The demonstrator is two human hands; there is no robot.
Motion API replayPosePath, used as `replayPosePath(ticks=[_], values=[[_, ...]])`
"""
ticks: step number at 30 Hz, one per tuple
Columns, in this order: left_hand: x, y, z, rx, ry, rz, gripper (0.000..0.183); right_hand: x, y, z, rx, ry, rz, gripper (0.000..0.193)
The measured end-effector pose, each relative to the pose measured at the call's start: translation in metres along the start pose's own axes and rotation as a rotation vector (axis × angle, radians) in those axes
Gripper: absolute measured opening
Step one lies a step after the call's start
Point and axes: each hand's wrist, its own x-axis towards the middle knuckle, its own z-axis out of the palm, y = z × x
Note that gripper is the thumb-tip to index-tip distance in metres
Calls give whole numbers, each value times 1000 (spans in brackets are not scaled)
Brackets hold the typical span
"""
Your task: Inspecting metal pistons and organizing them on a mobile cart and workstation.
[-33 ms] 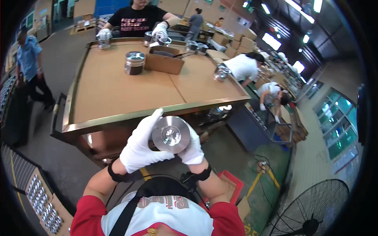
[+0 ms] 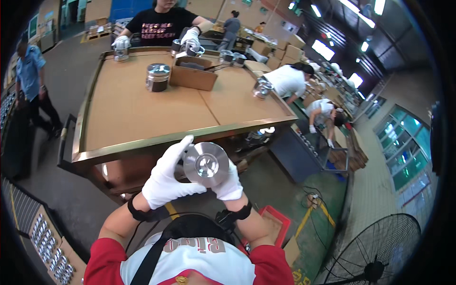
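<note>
Between my gloved hands, above the near edge of the worktable, is a round metal piston (image 2: pixel 206 164). Its flat crown with a shiny central bowl faces up at me. My left hand (image 2: pixel 166 178), in a white glove, curves round the piston's left side, thumb and fingers at opposite edges of it. From the right, my right hand (image 2: pixel 229 183), also white-gloved, grips the side, its fingers mostly hidden behind the metal. Another piston (image 2: pixel 157 77) stands upright on the table beside an open cardboard box (image 2: pixel 194 79) with dark contents.
The metal-rimmed worktable (image 2: pixel 142 111) lies ahead. Across it, a person in a black shirt (image 2: pixel 164 27) handles pistons with gloved hands. One more piston (image 2: pixel 262 88) stands at its right edge. A red crate (image 2: pixel 280 223) and a fan (image 2: pixel 375 256) are at right. Trayed parts (image 2: pixel 50 249) lie lower left.
The scene has shifted slightly left in the view. The piston stays between my hands, its crown turned a little. The person in blue at far left has moved slightly.
</note>
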Motion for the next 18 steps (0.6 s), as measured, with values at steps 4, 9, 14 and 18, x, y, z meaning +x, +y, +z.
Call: replayPosePath(ticks=[4,9,14,18], values=[[2,-29,10,-345,-94,-38,87,-13,5,-19,-124,29,-67,36],[7,-46,18,-647,-167,-142,72,-17,-6,-38,199,3,62,35],[32,27,51,505,-175,47,98,-24,-18,-57,13,-36,9,34],[51,7,73,542,-150,61,50,-30,-27,-73,-233,-53,-100,33]])
